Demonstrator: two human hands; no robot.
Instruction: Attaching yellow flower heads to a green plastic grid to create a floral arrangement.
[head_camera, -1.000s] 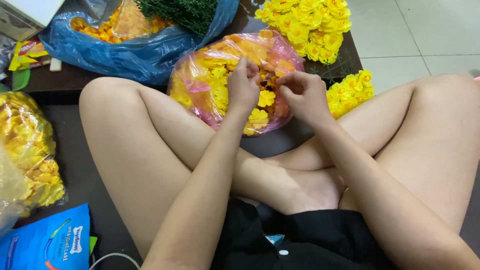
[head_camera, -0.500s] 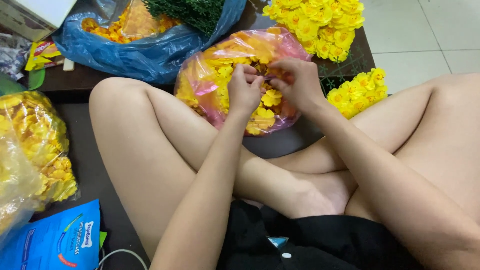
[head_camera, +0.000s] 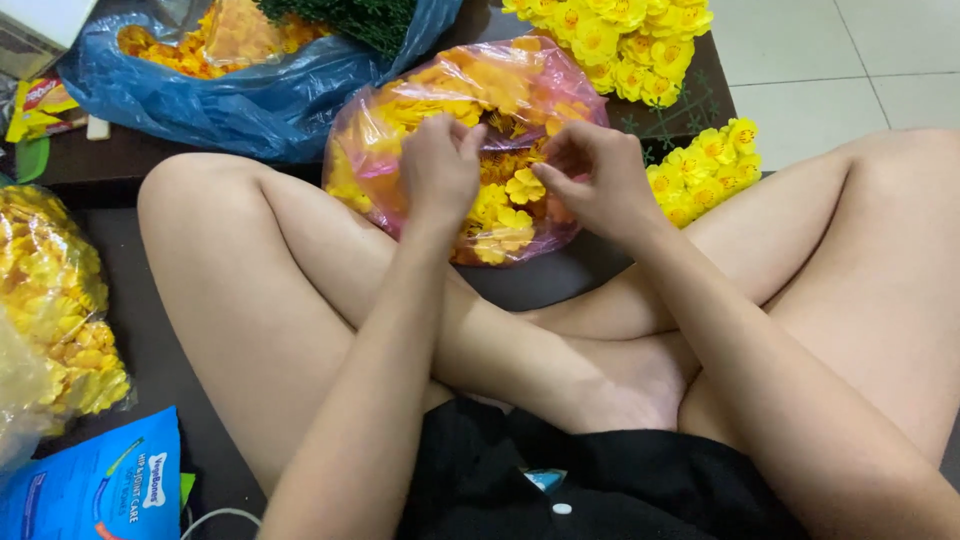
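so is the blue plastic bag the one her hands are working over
No, both the left hand and the right hand are over the pink plastic bag of yellow flowers; the blue plastic bag lies beside it.

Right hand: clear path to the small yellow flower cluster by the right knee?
Probably yes. The right hand hovers over the pink bag just beside that flower cluster; nothing lies between them, though its fingers look pinched together.

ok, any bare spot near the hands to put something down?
Tiled floor at upper right, past the yellow flowers, is bare. A dark strip between left thigh and clear bag is narrow. Around the pink bag, under both hands, it is crowded.
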